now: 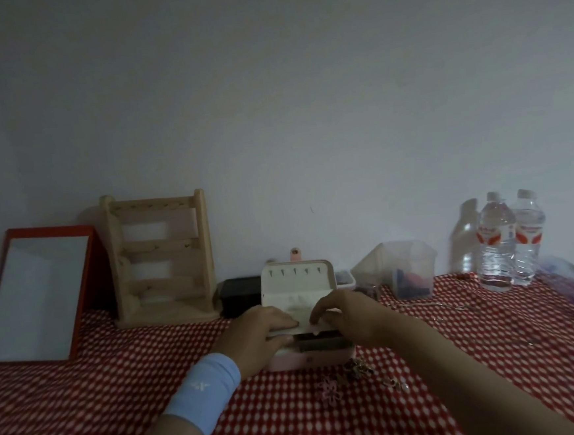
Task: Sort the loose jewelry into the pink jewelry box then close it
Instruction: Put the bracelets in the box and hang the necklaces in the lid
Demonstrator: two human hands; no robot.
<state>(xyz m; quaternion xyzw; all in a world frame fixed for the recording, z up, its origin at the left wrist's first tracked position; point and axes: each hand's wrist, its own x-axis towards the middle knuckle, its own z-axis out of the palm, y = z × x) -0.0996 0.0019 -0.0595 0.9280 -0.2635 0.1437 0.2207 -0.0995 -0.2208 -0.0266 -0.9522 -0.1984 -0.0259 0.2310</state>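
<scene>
The pink jewelry box (290,361) stands open in the middle of the red checked tablecloth, its cream-lined lid (297,280) upright with small hooks inside. My left hand (260,329), a light blue wristband on its wrist, lies flat on the left side of the box's cream upper tray. My right hand (345,315) rests on the tray's right side with its fingers curled over the edge. A dark compartment shows under the tray. Loose jewelry (356,371) lies on the cloth just in front of the box, with a pink flower piece (328,391) beside it.
A wooden jewelry stand (160,258) and a red-framed mirror (37,295) stand at the back left. A black box (240,296) sits behind the pink one. A clear plastic container (410,269) and two water bottles (510,241) stand at the back right.
</scene>
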